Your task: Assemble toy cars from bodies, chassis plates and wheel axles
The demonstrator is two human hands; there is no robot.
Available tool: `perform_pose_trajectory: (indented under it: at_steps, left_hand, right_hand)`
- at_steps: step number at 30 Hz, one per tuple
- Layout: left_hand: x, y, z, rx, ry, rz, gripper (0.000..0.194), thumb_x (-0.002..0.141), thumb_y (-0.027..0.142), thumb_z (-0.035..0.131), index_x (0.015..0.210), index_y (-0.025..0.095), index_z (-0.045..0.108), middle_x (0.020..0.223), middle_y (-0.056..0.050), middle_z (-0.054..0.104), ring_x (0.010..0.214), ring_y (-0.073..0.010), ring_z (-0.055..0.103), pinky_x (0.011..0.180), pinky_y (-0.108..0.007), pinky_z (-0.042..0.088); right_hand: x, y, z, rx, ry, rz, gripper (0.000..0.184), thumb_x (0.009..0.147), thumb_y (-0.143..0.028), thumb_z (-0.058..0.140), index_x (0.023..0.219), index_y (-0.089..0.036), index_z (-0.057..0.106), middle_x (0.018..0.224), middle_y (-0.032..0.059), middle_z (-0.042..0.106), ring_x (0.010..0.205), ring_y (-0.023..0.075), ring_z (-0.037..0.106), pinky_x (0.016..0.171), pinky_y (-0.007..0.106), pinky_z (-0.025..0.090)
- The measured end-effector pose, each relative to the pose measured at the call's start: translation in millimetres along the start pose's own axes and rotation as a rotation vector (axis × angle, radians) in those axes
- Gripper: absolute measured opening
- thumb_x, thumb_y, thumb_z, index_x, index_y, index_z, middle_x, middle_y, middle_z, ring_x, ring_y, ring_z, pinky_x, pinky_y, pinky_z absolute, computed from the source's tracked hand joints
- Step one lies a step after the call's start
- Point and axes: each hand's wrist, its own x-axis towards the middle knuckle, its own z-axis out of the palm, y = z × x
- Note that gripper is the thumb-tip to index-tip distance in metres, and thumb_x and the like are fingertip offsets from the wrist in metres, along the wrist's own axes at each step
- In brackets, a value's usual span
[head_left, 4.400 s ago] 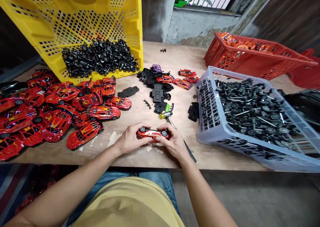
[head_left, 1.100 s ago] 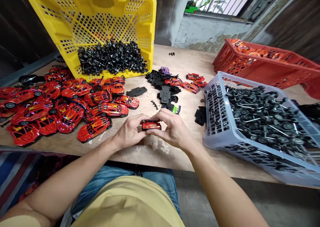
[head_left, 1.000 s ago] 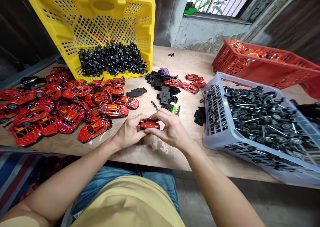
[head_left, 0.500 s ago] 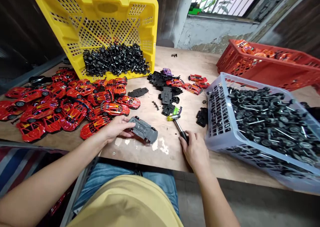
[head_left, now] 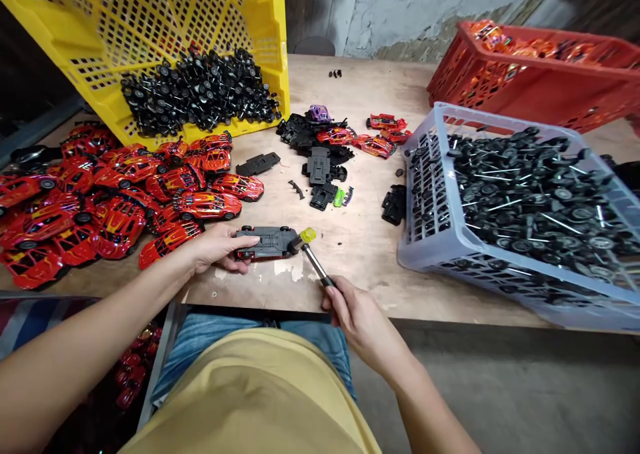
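A pile of red toy cars (head_left: 120,222) lies on the counter (head_left: 363,241) before a yellow crate (head_left: 283,47) of wheel-axle sets (head_left: 200,94). My left fingers (head_left: 244,242) grasp an inverted toy car (head_left: 271,242) by its left end, near the counter's front edge. The hammer (head_left: 314,261) has its head at the car's right end; contact cannot be determined. My right fingers (head_left: 342,303) clench its handle. A translucent crate (head_left: 455,247) stands at right

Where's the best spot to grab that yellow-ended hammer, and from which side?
Probably the hammer's dark grip, from the near right: the slim shaft slants that way, away from the head by the upturned toy car. The right hand holds it there.
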Motion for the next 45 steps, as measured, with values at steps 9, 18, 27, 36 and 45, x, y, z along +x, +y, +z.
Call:
perform_pose_trajectory:
  at_steps: [9,18,27,36,45]
  left_hand:
    - [1.7,-6.2,10.4,-0.047,0.042,-0.019,0.056,0.060,0.054,0.083,0.091,0.011,0.064,0.067,-0.008,0.071,0.049,-0.0171,0.068,0.035,-0.014,0.042]
    - [8.2,-10.2,9.8,-0.080,-0.008,0.017,0.055,0.062,0.053,0.083,0.093,0.012,0.063,0.066,-0.008,0.071,0.050,-0.0176,0.068,0.036,-0.016,0.041]
    - [7.8,-8.6,11.5,-0.105,-0.017,0.039,0.051,0.064,0.051,0.082,0.091,0.012,0.062,0.065,-0.008,0.071,0.049,-0.0176,0.068,0.036,-0.016,0.040]
    - [7.4,-4.2,14.1,-0.087,-0.029,0.061,0.047,0.069,0.047,0.078,0.095,0.013,0.060,0.062,-0.006,0.070,0.048,-0.0161,0.067,0.035,-0.015,0.038]
    - [11.0,-10.0,9.3,0.016,-0.152,0.259,0.052,0.066,0.053,0.079,0.093,0.015,0.056,0.063,-0.003,0.067,0.045,-0.0148,0.064,0.034,-0.016,0.036]
  right_hand:
    - [-7.1,-2.4,-9.4,-0.055,0.274,-0.190,0.048,0.101,-0.027,0.036,0.148,-0.016,0.040,0.080,0.0047,0.065,0.060,0.0141,0.059,0.056,0.025,0.050]
    - [5.6,5.5,6.1,-0.313,0.403,-0.330,0.053,0.098,-0.019,0.036,0.151,-0.020,0.038,0.081,0.0059,0.064,0.067,0.0172,0.060,0.065,0.028,0.054]
    - [26.5,-1.4,-2.3,-0.385,0.366,-0.210,0.052,0.098,-0.022,0.034,0.149,-0.016,0.042,0.085,0.0093,0.065,0.069,0.0192,0.061,0.070,0.030,0.052]
    - [6.2,-3.0,12.2,-0.418,0.468,-0.271,0.055,0.100,-0.024,0.033,0.154,-0.019,0.032,0.086,0.0093,0.064,0.067,0.0193,0.061,0.068,0.031,0.054]
    - [60.6,-14.0,-13.0,-0.145,0.335,-0.348,0.069,0.093,-0.040,0.056,0.153,-0.018,0.031,0.113,0.0125,0.066,0.098,0.0238,0.064,0.093,0.040,0.052]
